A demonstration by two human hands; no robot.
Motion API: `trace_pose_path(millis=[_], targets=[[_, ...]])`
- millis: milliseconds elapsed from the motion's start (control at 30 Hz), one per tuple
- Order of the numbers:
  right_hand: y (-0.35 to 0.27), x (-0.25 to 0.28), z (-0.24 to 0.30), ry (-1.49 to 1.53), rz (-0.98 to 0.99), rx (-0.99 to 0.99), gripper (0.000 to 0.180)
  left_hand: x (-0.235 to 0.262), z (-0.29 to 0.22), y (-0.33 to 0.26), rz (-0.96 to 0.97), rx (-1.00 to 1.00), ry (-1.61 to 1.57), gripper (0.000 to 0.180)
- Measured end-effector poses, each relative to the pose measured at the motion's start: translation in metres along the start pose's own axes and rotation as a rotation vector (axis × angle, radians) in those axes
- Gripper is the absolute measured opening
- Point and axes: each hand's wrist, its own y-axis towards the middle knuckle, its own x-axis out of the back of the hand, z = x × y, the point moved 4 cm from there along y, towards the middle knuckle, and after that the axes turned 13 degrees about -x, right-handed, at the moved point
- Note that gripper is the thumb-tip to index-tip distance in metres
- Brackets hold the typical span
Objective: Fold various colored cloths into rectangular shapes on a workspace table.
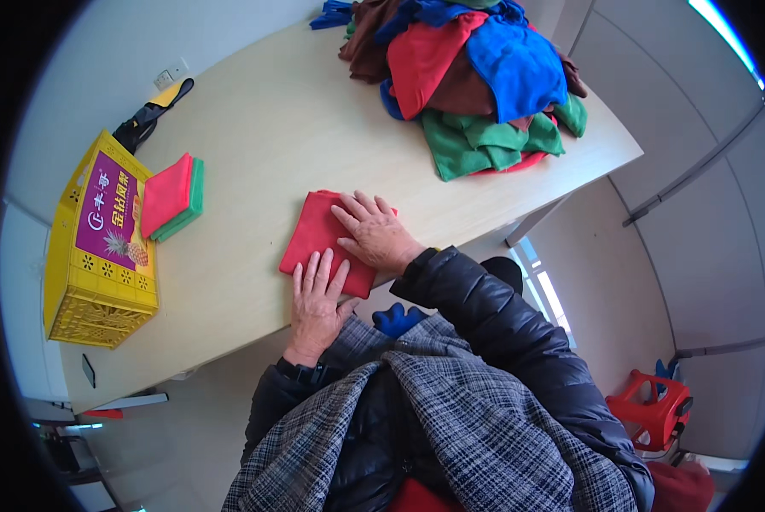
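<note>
Head view: you lay both bare hands on a folded red cloth (305, 243) at the near edge of a pale wooden table (246, 145). Your left hand (316, 305) rests on the cloth's near left part, fingers stretched out, thumb pointing off to the right. Your right hand (377, 235) lies palm down across its right side, fingers spread toward the far edge. Neither hand clenches or grasps; both are released and flat on the fabric.

To your left, folded red and green cloths (166, 196) sit stacked just beside a yellow plastic crate (101, 317), whose purple panel (103, 200) pictures a pineapple. Beyond the crate lies a black and yellow item (148, 117), its kind hard to tell.

At the table's far right, well apart from your hands, a loose heap of red, blue, green and brown cloths (514, 68) rises in crumpled folds. A red stool (647, 408) stands on the floor at your right, below the table's level.
</note>
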Motion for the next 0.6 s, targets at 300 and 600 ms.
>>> trace_pose_path(millis=[300,600], targets=[[-0.003,-0.001,-0.002,-0.051,-0.054,0.002,0.059,0.005,-0.005,-0.002,-0.023,0.009,-0.021,0.069],[-0.011,-0.003,0.029,-0.043,0.052,-0.009,0.061,0.011,-0.005,-0.085,-0.301,0.26,-0.403,0.043]])
